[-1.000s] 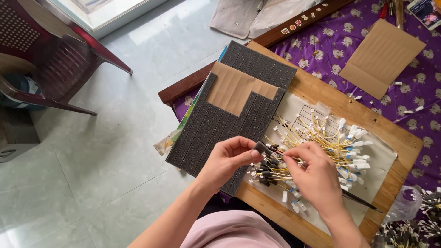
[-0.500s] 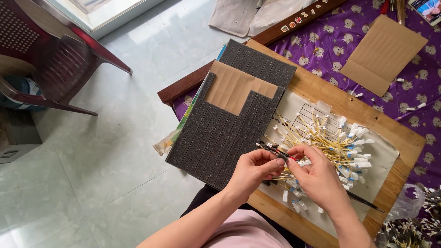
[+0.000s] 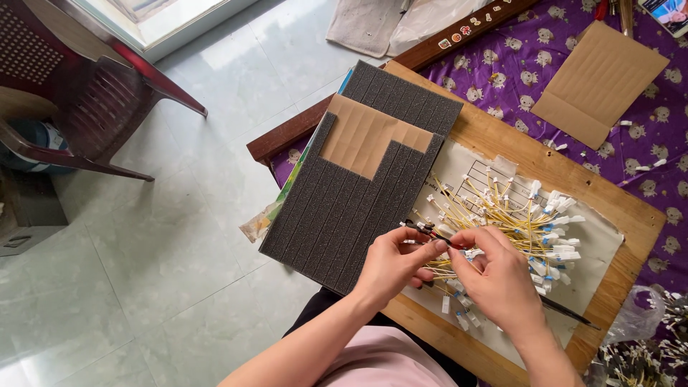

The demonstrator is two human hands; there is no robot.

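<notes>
While we look down over the wooden board that serves as our table, our left hand and right hand meet near its six o'clock edge; the left hand's thumb and forefinger are pressed together on a small dark-ended wire piece, whose tip points toward ten o'clock; the right hand's fingers are curled and pinch the other end of that same piece, beside a white connector; the two hands nearly touch at the fingertips. At three o'clock from the hands lies the heap of yellow wires with white plugs, spread on a pale printed sheet; some loose white plugs lie at five o'clock, under the right hand. At ten o'clock from the hands rests a dark grey foam pad, slit into strips, with a brown cardboard piece on its upper part. Another cardboard sheet lies at one o'clock on the purple patterned cloth; a red plastic chair stands at ten o'clock on the tiled floor.
</notes>
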